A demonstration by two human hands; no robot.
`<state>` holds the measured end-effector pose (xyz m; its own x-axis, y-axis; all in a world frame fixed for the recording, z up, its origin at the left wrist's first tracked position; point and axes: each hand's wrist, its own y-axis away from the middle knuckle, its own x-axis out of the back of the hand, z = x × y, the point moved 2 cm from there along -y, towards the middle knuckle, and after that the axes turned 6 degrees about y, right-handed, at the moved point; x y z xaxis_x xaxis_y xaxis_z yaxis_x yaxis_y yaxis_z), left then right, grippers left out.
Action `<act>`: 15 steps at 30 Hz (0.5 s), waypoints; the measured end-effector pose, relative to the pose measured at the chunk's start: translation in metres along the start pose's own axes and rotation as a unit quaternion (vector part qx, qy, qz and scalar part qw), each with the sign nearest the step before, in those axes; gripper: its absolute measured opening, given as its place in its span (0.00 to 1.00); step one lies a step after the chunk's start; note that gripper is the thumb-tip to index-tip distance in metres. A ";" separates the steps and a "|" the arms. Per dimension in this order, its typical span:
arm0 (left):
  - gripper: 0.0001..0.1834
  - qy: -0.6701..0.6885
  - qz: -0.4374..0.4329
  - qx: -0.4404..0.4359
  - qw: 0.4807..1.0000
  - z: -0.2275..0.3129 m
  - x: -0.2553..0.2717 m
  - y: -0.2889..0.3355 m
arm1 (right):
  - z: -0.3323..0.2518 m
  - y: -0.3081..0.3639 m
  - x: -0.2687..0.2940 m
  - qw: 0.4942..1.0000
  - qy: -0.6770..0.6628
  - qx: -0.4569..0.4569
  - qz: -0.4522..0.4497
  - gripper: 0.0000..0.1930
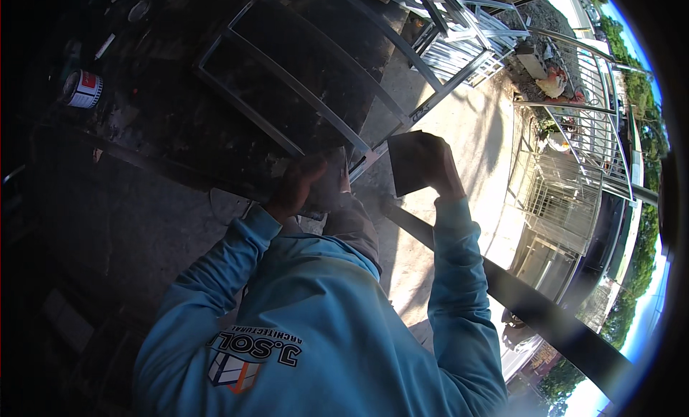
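My right hand (439, 162) is closed on the edge of a dark grey square sheet (406, 166), held up just right of a metal frame's near corner; I cannot tell its material. To the left, my left hand (298, 186) is closed on a similar flat grey sheet (331, 174), thumb lying across its face and most fingers hidden. The welded metal frame (298, 94), made of parallel square tubes, lies on a dark tabletop (165, 141). Its near corner comes close to both sheets.
A small can with a red and white label (82, 89) stands at the table's left. Beyond the frame are stacked white metal bars (459, 54). A dark beam (524, 291) runs past my right arm. Metal railings (588, 94) stand at the right over sunlit concrete (474, 144).
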<state>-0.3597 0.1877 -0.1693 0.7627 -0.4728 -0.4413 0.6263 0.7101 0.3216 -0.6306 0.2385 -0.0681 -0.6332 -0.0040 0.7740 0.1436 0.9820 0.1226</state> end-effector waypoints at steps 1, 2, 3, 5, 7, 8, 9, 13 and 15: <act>0.20 0.001 0.001 0.003 1.000 -0.002 0.003 0.004 | -0.004 -0.020 0.003 0.998 0.044 -0.019 -0.042 0.12; 0.19 -0.060 0.012 -0.032 0.998 -0.002 0.006 0.007 | -0.011 -0.044 0.004 0.981 0.143 -0.051 -0.123 0.13; 0.19 -0.119 0.020 -0.069 0.990 0.000 0.007 0.006 | -0.016 -0.067 0.005 0.946 0.242 -0.084 -0.199 0.14; 0.18 -0.087 0.010 -0.072 0.994 0.002 0.007 0.008 | -0.013 -0.096 -0.002 0.935 0.244 -0.135 -0.220 0.15; 0.17 -0.053 0.002 -0.068 0.996 0.007 0.008 0.012 | -0.017 -0.115 -0.007 0.919 0.243 -0.187 -0.248 0.16; 0.17 -0.037 0.009 -0.062 0.997 0.009 0.007 0.015 | -0.019 -0.121 -0.007 0.901 0.271 -0.195 -0.278 0.17; 0.16 -0.021 0.017 -0.056 0.998 0.010 0.008 0.020 | -0.022 -0.127 -0.011 0.880 0.298 -0.202 -0.309 0.18; 0.16 -0.049 0.028 -0.079 0.995 0.014 0.014 0.034 | -0.029 -0.132 -0.026 0.843 0.317 -0.223 -0.373 0.21; 0.15 -0.011 0.024 -0.069 0.997 0.017 0.014 0.040 | -0.032 -0.129 -0.024 0.846 0.304 -0.231 -0.372 0.21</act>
<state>-0.3212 0.2009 -0.1484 0.7956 -0.4474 -0.4085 0.5621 0.7966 0.2223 -0.6094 0.1063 -0.0824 -0.1918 -0.8229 0.5348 0.2481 0.4866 0.8377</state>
